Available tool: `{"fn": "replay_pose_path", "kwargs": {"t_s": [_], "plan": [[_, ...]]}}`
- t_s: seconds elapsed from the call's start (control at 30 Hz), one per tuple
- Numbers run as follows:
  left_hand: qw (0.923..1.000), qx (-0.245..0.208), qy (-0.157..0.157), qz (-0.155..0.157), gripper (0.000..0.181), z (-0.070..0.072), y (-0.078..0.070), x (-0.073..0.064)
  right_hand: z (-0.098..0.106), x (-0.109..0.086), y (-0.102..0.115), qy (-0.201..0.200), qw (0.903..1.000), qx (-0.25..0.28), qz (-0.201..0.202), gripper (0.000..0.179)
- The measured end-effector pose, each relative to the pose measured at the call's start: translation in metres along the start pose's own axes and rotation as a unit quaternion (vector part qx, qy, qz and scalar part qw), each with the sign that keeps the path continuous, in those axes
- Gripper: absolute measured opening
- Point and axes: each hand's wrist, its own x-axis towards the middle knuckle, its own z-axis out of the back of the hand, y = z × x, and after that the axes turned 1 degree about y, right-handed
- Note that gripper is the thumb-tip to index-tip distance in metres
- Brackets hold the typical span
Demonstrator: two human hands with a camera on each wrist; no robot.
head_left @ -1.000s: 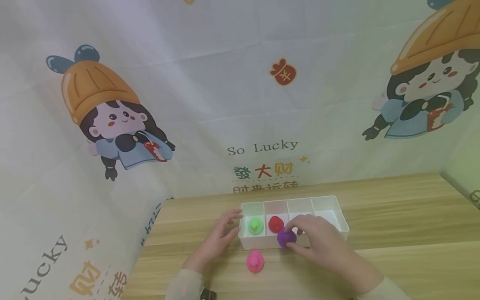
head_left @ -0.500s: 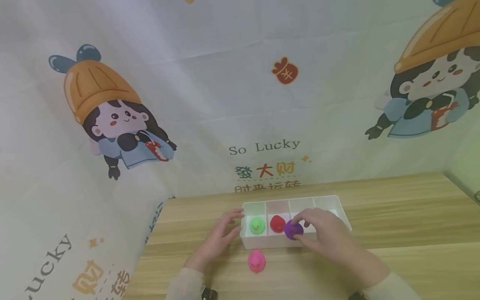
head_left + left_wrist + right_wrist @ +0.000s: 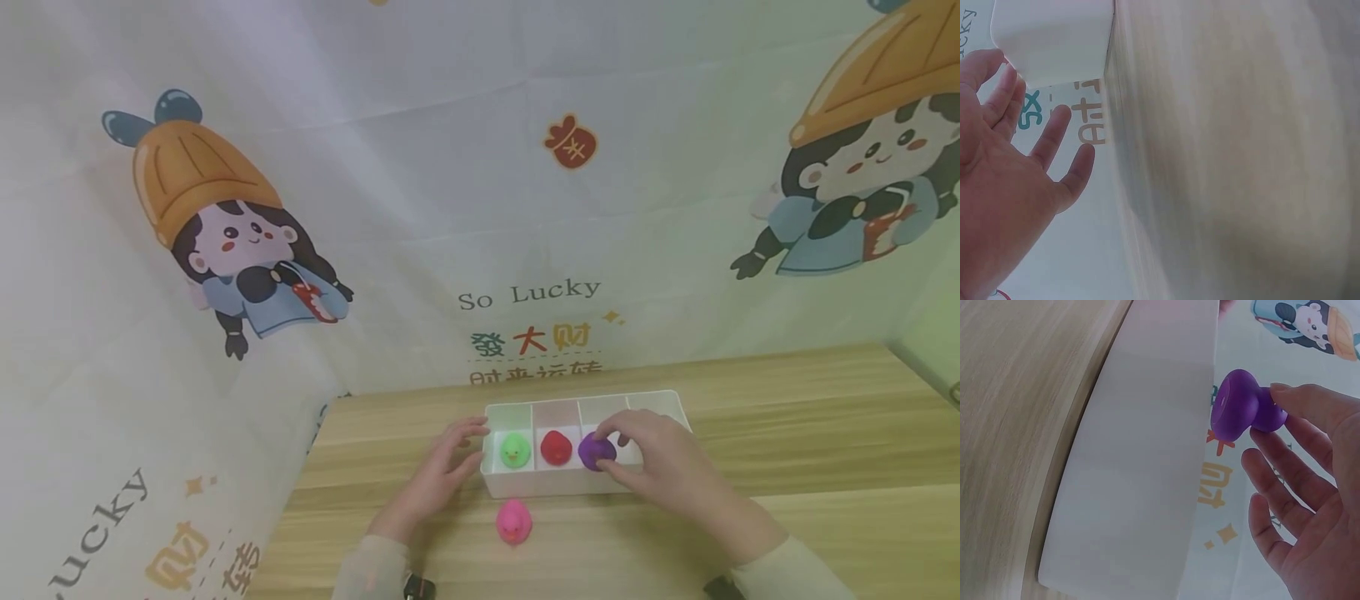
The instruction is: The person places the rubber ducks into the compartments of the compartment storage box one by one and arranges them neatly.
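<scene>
My right hand point(image 3: 660, 454) pinches a purple rubber duck point(image 3: 1235, 407) by its smaller end, between thumb and fingers. In the head view the duck overlaps the third compartment of a white divided box point(image 3: 540, 485); the right wrist view shows it above the box's rim. My left hand point(image 3: 442, 471) is at the box's left end, its fingers spread and fairly straight, fingertips right at the wall. A green duck point(image 3: 515, 451) sits in the leftmost compartment and a red duck point(image 3: 556, 447) in the second. My right hand partly hides the rightmost compartment.
A pink duck point(image 3: 513, 522) stands on the wooden table point(image 3: 795, 450) in front of the box, between my two arms. Behind the table hangs a pale printed cloth point(image 3: 405, 317) with cartoon figures and lettering.
My right hand has carried the purple duck rightward and slightly away from me, from in front of the second divider to over the third compartment. My left hand stays at the box's end.
</scene>
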Motion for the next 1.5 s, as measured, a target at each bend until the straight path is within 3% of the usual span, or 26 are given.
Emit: {"fn": "replay_pose_path", "kwargs": {"t_s": [0.13,0.23,0.47,0.57,0.67,0.83,1.07,1.17,1.33,1.5], "plan": [[0.9999,-0.009,0.001,0.005,0.034,0.003,-0.016,-0.002,0.000,-0.001,-0.003,-0.013,0.9999,0.001,0.006,0.027],[0.9999,-0.016,0.004,0.004,0.034,0.003,-0.017,-0.003,0.000,-0.001,-0.006,-0.016,0.9999,-0.001,0.001,0.027],[0.9999,-0.009,0.007,-0.001,0.034,-0.002,0.010,0.000,0.000,0.001,-0.012,-0.005,0.9992,-0.015,-0.037,0.025],[0.9999,-0.010,0.008,0.000,0.034,-0.003,0.014,0.000,-0.001,0.002,-0.016,0.002,0.9983,-0.023,-0.053,0.025],[0.9997,-0.021,0.007,0.005,0.034,-0.002,0.008,0.000,-0.003,0.002,-0.019,0.011,0.9975,-0.027,-0.064,0.024],[0.9996,-0.025,0.011,0.004,0.034,0.003,-0.015,-0.002,-0.006,0.003,-0.024,0.023,0.9962,-0.036,-0.076,0.023],[0.9996,-0.025,0.007,0.005,0.033,0.002,-0.010,-0.002,-0.009,0.004,-0.032,0.034,0.9959,-0.038,-0.075,0.023],[0.9994,-0.031,0.007,0.010,0.033,0.005,-0.022,-0.003,-0.010,0.004,-0.035,0.037,0.9961,-0.038,-0.070,0.024],[0.9997,-0.023,0.009,0.003,0.034,0.004,-0.017,-0.003,-0.013,0.005,-0.039,0.044,0.9967,-0.038,-0.057,0.025],[0.9997,-0.025,0.007,-0.004,0.035,0.000,0.000,-0.001,-0.015,0.007,-0.043,0.060,0.9966,-0.026,-0.051,0.024]]}}
